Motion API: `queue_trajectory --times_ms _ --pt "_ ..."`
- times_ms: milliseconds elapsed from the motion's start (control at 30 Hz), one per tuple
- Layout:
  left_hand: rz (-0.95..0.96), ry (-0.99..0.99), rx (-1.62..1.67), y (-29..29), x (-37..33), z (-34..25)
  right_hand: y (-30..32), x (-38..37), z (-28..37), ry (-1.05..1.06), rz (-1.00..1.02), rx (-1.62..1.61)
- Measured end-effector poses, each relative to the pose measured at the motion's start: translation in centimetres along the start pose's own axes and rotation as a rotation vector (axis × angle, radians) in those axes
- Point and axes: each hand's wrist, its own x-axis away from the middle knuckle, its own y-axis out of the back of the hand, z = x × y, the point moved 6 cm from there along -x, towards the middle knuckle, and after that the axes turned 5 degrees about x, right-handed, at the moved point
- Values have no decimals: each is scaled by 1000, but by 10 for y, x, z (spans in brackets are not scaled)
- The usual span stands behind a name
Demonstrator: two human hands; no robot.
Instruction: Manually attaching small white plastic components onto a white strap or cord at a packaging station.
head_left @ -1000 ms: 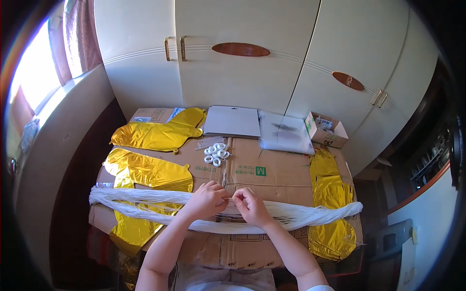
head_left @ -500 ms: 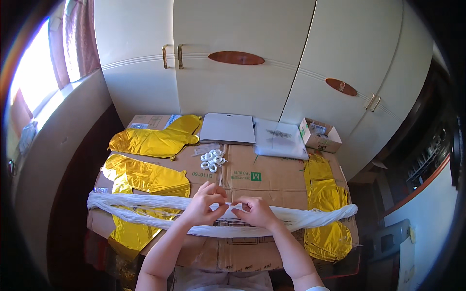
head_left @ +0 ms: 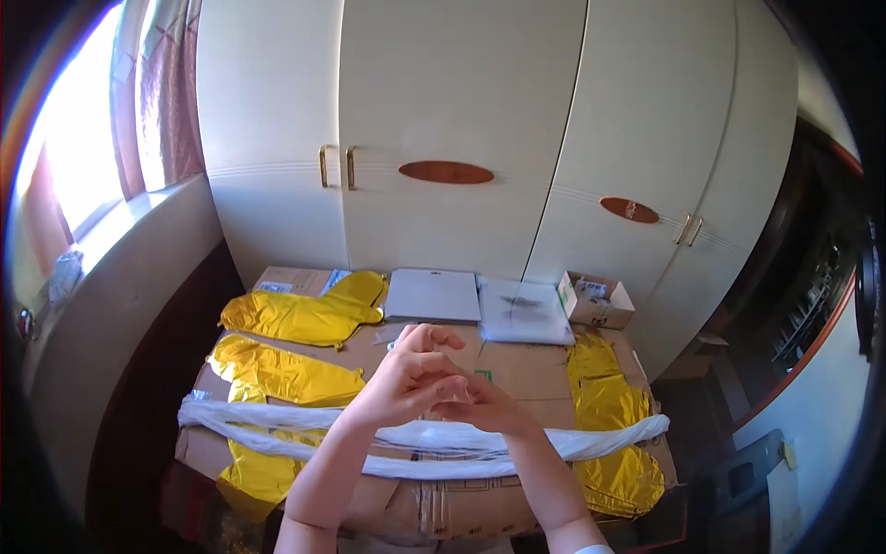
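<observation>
My left hand and my right hand meet in mid-air over the middle of the cardboard. The left thumb and index finger are bent together, while its other fingers curl above. The right fingertips are closed against the left ones and partly hidden behind them. Anything fine between them is too small to make out. Below, a long looped hank of white thread stretches from side to side, its middle partly covered by my forearms.
Flat gold foil balloons lie at the left, more gold foil at the right. Along the back are a grey-white board, clear plastic bags and a small open carton. Behind stands a white wardrobe.
Both hands have risen off the thread hank and drawn closer together, now overlapping. The view has tilted up, and the small white rings are now mostly hidden behind my left hand.
</observation>
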Motion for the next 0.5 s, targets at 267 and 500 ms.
queue_trajectory --times_ms 267,500 --pt "-118 10 24 -1 -2 -4 -9 3 36 258 85 13" --pt "-242 276 1286 12 26 44 17 7 1 -56 -56 103"
